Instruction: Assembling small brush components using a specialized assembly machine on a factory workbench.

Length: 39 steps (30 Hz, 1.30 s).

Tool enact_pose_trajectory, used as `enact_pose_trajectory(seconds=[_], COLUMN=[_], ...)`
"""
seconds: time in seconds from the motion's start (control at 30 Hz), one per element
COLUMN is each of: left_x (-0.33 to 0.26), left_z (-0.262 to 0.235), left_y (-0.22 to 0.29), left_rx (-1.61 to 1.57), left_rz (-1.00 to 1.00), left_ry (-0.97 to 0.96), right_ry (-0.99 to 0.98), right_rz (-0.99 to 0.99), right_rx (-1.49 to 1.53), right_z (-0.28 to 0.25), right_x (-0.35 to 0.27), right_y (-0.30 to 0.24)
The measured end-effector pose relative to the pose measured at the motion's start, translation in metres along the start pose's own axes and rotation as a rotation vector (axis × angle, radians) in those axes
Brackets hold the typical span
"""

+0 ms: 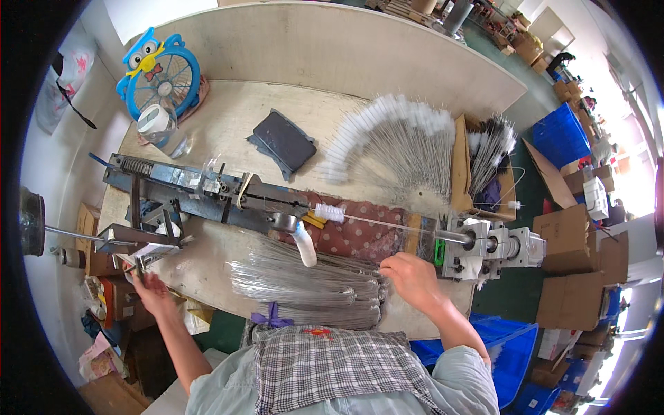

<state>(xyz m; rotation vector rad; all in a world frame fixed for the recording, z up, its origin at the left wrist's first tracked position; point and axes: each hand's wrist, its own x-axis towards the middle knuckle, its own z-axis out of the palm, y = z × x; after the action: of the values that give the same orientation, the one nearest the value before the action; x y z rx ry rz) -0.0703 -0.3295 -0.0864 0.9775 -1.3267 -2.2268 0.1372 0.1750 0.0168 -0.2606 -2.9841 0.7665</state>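
Observation:
At the lower left, my left hand (154,293) has its fingers apart, their tips at a small dark metal handle (138,265) under a metal box. My right hand (412,279) has its fingers pinched together at the right end of a bundle of thin looped wires (304,280); what lies between the fingertips is hidden. Behind the bundle, a white bristle brush (329,212) on a thin wire stem spans from a long metal jig (207,197) to the spindle (453,236) of a machine at right. A white-handled lever (303,243) sticks out from the jig towards me.
Many finished brushes (398,138) lie fanned out behind, beside a cardboard box (462,169) of more brushes. A dark phone-like slab (283,142) lies on the table (235,104). At the back left stand a blue owl-shaped fan (162,86) and a cup (158,124). Blue bins (501,353) flank the right.

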Motion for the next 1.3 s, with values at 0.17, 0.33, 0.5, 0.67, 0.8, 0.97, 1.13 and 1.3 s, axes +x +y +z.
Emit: enact_pose_trajectory(seconds=[0.17,0.33,0.5,0.67,0.8,0.97,1.13,1.3], left_x=[-0.067,-0.177,-0.262,-0.338,-0.280,-0.253,-0.268,-0.311], left_z=[0.022,0.091,0.147,0.191,0.189,0.157,0.148,0.187], left_y=[-0.051,-0.071,-0.085,-0.032,0.002,-0.002,-0.012,-0.038], left_rx=[-0.103,-0.004,0.410,0.281,-0.105,-0.136,0.440,0.514], left_rz=[-0.245,-0.594,-0.486,-0.977,-1.338,-1.040,-0.818,-0.192], left_ry=[-0.186,-0.543,-0.927,-0.949,-1.038,-1.072,-1.323,-1.801], right_ry=[-0.050,-0.075,0.009,-0.076,-0.092,-0.045,0.396,0.536], right_rz=[0.081,0.037,-0.044,-0.119,-0.052,-0.034,-0.057,0.050], right_rx=[0.036,0.046,0.018,-0.142,-0.180,-0.366,-0.530,-0.144], right_z=[0.000,0.000,-0.001,0.001,0.004,-0.018,-0.102,-0.119], right_x=[-0.002,-0.002,-0.007,-0.007,0.000,0.000,-0.001,0.005], right_y=[-0.001,0.012,0.013,0.012,-0.002,-0.021,-0.006,0.005])
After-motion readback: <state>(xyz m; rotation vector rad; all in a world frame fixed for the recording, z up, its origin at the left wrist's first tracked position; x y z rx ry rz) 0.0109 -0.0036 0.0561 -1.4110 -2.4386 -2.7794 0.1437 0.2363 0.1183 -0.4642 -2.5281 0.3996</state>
